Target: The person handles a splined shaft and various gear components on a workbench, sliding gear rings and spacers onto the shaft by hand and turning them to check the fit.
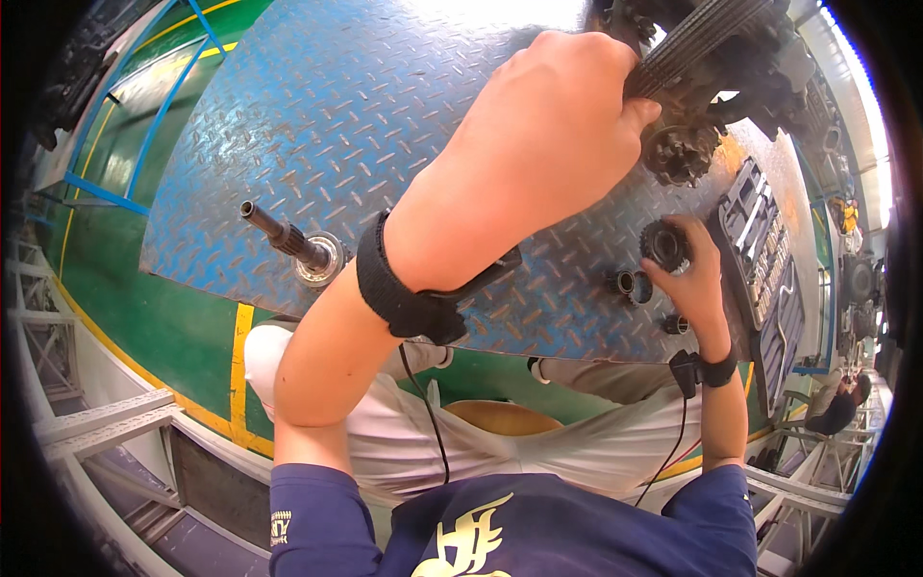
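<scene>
My left hand (553, 139) reaches across the table, its fingers closed round a long ridged metal shaft (700, 48) at the far right; the fingertips are hidden behind the hand. In my right hand (697, 274), thumb and fingers pinch a dark toothed gear (665, 245) near the table's right front. Just below that gear lie a small metal sleeve (623, 283) and a ring (641, 288) side by side. Another short sleeve (676, 324) rests under my right wrist. To the left, a splined shaft with a round collar (288, 236) stands tilted in view.
Dark greasy machine parts (683, 154) crowd the far right of the blue tread-plate table (365, 125). An open tool case (755, 240) lies along the right edge. Blue frame legs (144, 144) stand at far left. Cables hang from both wrist straps. A person (838, 404) is farther right.
</scene>
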Demonstrator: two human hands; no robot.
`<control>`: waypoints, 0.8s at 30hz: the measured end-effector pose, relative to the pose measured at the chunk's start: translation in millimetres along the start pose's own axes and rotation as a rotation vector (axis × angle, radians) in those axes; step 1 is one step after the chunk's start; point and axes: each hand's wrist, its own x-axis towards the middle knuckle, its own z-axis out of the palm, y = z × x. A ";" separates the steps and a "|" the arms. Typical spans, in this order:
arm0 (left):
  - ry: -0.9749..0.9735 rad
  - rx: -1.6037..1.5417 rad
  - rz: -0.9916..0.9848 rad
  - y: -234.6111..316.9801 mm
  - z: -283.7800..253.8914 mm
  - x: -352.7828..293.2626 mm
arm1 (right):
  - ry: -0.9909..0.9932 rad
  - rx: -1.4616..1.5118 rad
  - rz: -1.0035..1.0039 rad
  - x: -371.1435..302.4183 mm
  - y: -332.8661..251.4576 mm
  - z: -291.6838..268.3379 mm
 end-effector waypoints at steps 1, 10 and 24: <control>-0.002 0.003 -0.001 1.2 -3.3 -2.2 | -0.039 0.107 0.125 3.4 2.8 3.5; 0.060 -0.011 0.067 3.0 -20.5 -12.2 | -0.204 0.057 0.096 14.6 0.2 16.2; 0.122 0.021 0.169 -9.3 -5.0 -8.6 | -0.473 0.210 -0.207 14.3 -133.8 49.1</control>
